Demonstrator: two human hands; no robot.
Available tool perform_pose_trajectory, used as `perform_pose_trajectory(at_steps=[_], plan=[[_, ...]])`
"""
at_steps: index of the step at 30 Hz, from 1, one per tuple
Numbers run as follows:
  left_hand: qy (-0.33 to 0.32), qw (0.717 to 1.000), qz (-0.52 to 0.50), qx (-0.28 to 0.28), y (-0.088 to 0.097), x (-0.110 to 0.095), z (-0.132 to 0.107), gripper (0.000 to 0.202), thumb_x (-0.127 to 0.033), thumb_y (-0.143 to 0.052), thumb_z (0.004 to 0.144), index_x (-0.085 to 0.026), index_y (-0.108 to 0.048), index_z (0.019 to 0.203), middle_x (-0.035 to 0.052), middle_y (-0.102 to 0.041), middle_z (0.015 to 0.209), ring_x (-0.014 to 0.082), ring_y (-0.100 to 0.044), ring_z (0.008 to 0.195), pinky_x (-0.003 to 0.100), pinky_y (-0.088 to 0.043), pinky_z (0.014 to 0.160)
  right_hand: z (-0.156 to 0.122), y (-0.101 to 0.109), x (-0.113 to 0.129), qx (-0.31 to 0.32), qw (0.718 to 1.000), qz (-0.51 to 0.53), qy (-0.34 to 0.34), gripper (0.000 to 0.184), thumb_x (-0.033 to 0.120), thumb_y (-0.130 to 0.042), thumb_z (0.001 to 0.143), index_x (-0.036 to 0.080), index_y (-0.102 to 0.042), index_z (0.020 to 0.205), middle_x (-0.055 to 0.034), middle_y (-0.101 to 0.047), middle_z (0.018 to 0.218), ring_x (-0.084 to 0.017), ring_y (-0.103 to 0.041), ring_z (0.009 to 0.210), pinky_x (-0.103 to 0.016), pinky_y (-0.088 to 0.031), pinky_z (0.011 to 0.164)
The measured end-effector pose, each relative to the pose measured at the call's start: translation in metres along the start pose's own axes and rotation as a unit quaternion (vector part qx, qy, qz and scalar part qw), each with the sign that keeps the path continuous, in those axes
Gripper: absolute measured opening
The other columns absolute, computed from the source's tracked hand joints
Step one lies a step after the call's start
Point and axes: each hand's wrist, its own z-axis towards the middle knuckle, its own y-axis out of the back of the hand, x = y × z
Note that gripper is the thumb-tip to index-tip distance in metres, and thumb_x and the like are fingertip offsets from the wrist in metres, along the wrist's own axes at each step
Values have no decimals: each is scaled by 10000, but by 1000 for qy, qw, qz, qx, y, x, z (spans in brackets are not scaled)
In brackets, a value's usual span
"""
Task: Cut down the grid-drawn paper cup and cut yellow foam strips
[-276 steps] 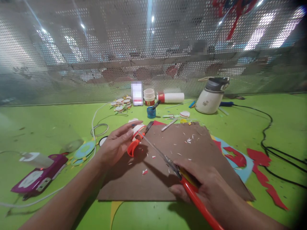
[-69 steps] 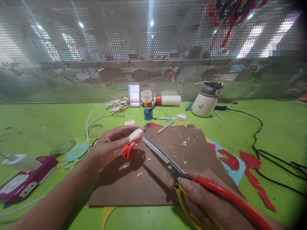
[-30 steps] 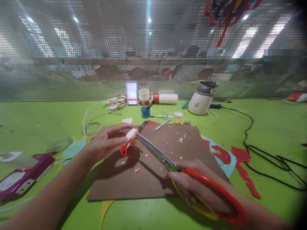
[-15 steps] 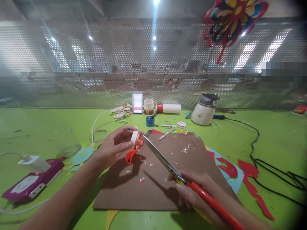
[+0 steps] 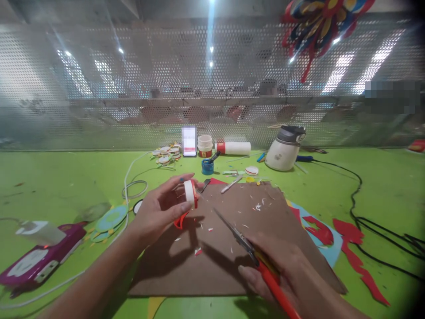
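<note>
My left hand is closed around a small round white piece with a red edge, thumb below and fingers behind it. A curved red-orange strip shows just beneath the piece; whether it is joined to it I cannot tell. My right hand grips a pair of scissors with red and yellow handles. Their blades point up and left toward the white piece, the tips blurred near its right side. Below both hands lies a brown board strewn with white and red scraps.
A white pen-like tool lies on the board. Behind stand a blue pot, a phone, a white tub and a grey-lidded bottle. A purple power strip sits left; red cutouts and black cable lie right.
The scissors have drawn back to the right and down from the white piece. My left hand has turned the piece, so more of its white face shows and less of the red strip.
</note>
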Motion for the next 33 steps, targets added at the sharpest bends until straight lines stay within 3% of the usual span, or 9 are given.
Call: perform_pose_trajectory(at_steps=[5, 12, 23, 28, 33], plan=[[5, 1000, 17, 15, -4, -2, -3, 470, -167, -726, 853, -282, -641, 1301, 93, -675, 1297, 227, -641, 1161, 324, -540, 974, 3, 1, 1, 8, 1000, -5, 10, 207, 300, -623, 908, 281, -662, 1110, 25, -725, 963, -157, -664, 818, -255, -524, 761], [9, 999, 38, 21, -5, -1, -3, 471, -169, -713, 865, -301, -629, 1309, 83, -651, 1315, 219, -655, 1108, 340, -543, 975, 2, -4, -4, 3, 1000, -5, 21, 219, 323, -594, 917, 274, -676, 1114, 17, -717, 884, -161, -628, 710, -254, -510, 629], [15, 998, 54, 11, -6, -4, -3, 465, -174, -732, 848, -314, -657, 1285, 69, -649, 1302, 215, -649, 1122, 291, -550, 953, -6, -3, -7, 10, 1000, -24, 11, 253, 359, -596, 938, 286, -658, 1172, 4, -739, 961, -192, -673, 828, -333, -552, 777], [5, 998, 61, 7, -6, -4, -4, 462, -174, -733, 842, -299, -663, 1281, 84, -620, 1324, 237, -634, 1152, 322, -537, 979, -2, -4, -5, -1, 999, -35, 33, 194, 314, -573, 944, 241, -671, 1095, -1, -738, 866, -177, -665, 731, -292, -544, 664], [-10, 997, 79, -6, -8, -3, -5, 467, -189, -736, 836, -285, -661, 1288, 101, -616, 1293, 266, -647, 1133, 385, -536, 990, -1, -3, -1, -20, 998, -28, 59, 153, 279, -570, 942, 241, -665, 1056, 18, -734, 825, -162, -669, 698, -281, -550, 666]])
